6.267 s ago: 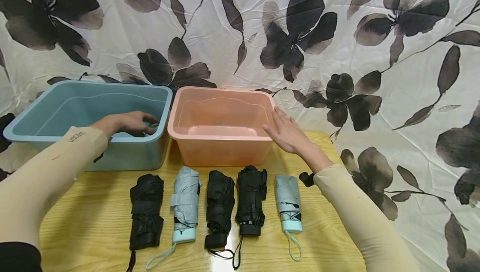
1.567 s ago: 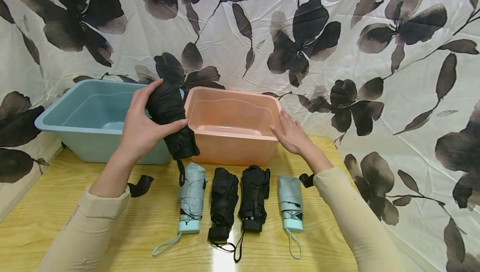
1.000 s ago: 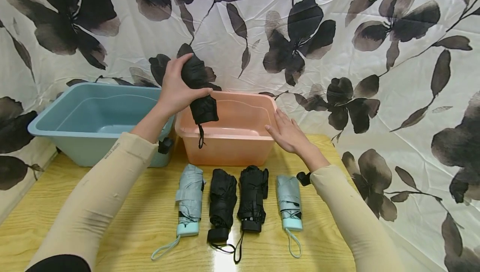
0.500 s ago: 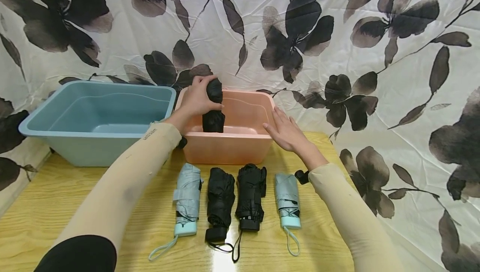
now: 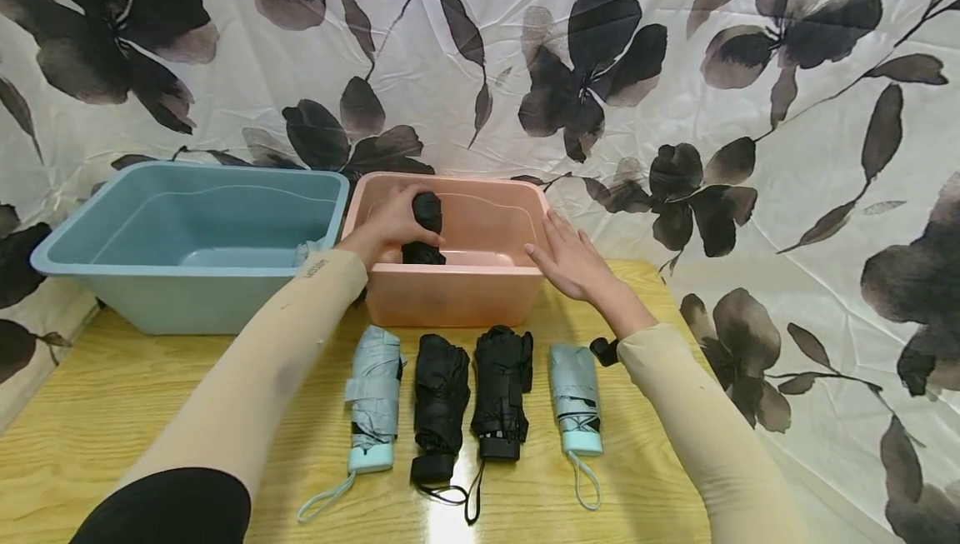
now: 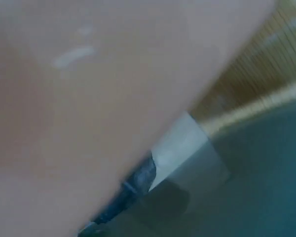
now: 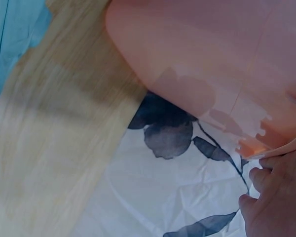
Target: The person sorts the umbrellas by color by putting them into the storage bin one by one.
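Note:
My left hand point(image 5: 393, 223) is down inside the pink bin point(image 5: 453, 298), thumb and fingers round a black folded umbrella point(image 5: 426, 212). That umbrella stands roughly upright near the bin's left side; its lower end is hidden behind the front wall. On the bin's right rim rests my right hand point(image 5: 576, 265), its fingers straight; the right wrist view also shows these fingers point(image 7: 259, 182) against the rim. Two more black umbrellas point(image 5: 440, 398) point(image 5: 501, 394) lie in a row with two grey-blue ones point(image 5: 375, 394) point(image 5: 576, 394) in front of the bin. The left wrist view is blurred.
A larger blue bin point(image 5: 187, 302) stands left of the pink one, with a pale object point(image 5: 306, 251) partly visible at its right inner side. Both bins are on a wooden table point(image 5: 225, 402). A flowered cloth point(image 5: 465, 52) hangs behind.
My left hand carried the black umbrella from the left, over the pink bin's rim, then lowered it inside. Earlier this hand was in the blue bin. The right hand stayed on the rim.

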Action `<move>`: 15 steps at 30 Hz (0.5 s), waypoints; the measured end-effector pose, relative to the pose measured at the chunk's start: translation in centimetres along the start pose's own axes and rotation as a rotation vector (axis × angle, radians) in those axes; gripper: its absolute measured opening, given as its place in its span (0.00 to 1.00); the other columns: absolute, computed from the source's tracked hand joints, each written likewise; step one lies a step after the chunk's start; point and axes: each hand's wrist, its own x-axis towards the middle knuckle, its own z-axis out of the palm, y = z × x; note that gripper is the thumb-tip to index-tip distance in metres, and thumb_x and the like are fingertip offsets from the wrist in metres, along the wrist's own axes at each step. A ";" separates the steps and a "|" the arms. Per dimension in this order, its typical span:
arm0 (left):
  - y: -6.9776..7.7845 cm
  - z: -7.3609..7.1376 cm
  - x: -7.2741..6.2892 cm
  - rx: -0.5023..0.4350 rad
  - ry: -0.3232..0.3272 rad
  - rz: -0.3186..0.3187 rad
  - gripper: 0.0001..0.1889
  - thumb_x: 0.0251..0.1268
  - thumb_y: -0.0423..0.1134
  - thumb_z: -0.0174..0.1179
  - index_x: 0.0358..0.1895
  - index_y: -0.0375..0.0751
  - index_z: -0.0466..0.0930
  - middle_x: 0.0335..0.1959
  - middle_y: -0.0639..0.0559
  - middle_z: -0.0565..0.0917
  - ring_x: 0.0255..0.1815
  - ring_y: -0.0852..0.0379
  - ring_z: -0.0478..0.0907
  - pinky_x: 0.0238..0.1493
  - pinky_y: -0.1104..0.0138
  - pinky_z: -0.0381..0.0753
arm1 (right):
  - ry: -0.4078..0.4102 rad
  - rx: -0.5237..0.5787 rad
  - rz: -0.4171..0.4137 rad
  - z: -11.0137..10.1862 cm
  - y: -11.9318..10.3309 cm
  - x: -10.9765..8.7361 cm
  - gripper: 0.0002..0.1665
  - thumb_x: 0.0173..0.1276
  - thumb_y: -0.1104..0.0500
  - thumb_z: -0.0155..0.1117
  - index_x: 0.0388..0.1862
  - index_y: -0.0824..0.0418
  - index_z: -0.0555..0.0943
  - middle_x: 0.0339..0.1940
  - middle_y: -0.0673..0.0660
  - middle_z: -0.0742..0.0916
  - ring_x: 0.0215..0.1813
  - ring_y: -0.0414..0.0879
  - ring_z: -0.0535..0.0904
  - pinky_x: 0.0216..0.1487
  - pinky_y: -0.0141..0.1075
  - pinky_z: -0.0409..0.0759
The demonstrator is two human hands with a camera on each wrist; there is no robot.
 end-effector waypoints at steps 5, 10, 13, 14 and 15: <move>-0.7 0.9 0.4 0.023 -0.116 0.066 0.47 0.51 0.40 0.81 0.75 0.35 0.66 0.73 0.30 0.64 0.68 0.34 0.65 0.72 0.44 0.68 | 0.000 -0.003 -0.003 0.2 0.0 0.2 0.50 0.84 0.32 0.33 0.86 0.67 0.45 0.88 0.62 0.47 0.87 0.58 0.42 0.82 0.60 0.41; -1.0 1.2 0.4 0.036 -0.183 0.110 0.45 0.49 0.41 0.82 0.70 0.32 0.69 0.64 0.29 0.69 0.61 0.34 0.69 0.67 0.46 0.72 | 0.002 -0.010 0.002 0.3 0.0 0.3 0.50 0.84 0.32 0.33 0.86 0.66 0.45 0.88 0.61 0.47 0.87 0.59 0.43 0.82 0.60 0.41; -0.9 1.1 0.5 0.028 -0.216 0.110 0.45 0.49 0.41 0.82 0.70 0.31 0.68 0.62 0.29 0.70 0.60 0.34 0.69 0.65 0.46 0.73 | -0.008 -0.015 0.010 0.2 0.1 0.2 0.51 0.83 0.31 0.31 0.86 0.66 0.44 0.88 0.61 0.46 0.87 0.58 0.42 0.83 0.59 0.39; -0.8 1.2 0.5 0.033 -0.229 0.111 0.45 0.50 0.41 0.81 0.71 0.31 0.68 0.62 0.29 0.70 0.60 0.35 0.69 0.65 0.46 0.73 | -0.010 -0.019 0.012 0.1 0.1 0.1 0.51 0.83 0.30 0.31 0.86 0.66 0.44 0.88 0.61 0.46 0.87 0.58 0.41 0.83 0.59 0.40; -0.5 1.1 0.4 0.044 -0.251 0.106 0.44 0.52 0.38 0.80 0.72 0.30 0.67 0.64 0.29 0.70 0.61 0.34 0.69 0.67 0.46 0.71 | -0.011 -0.018 0.015 0.0 0.1 0.0 0.51 0.83 0.30 0.31 0.86 0.66 0.44 0.88 0.61 0.46 0.87 0.58 0.41 0.83 0.59 0.39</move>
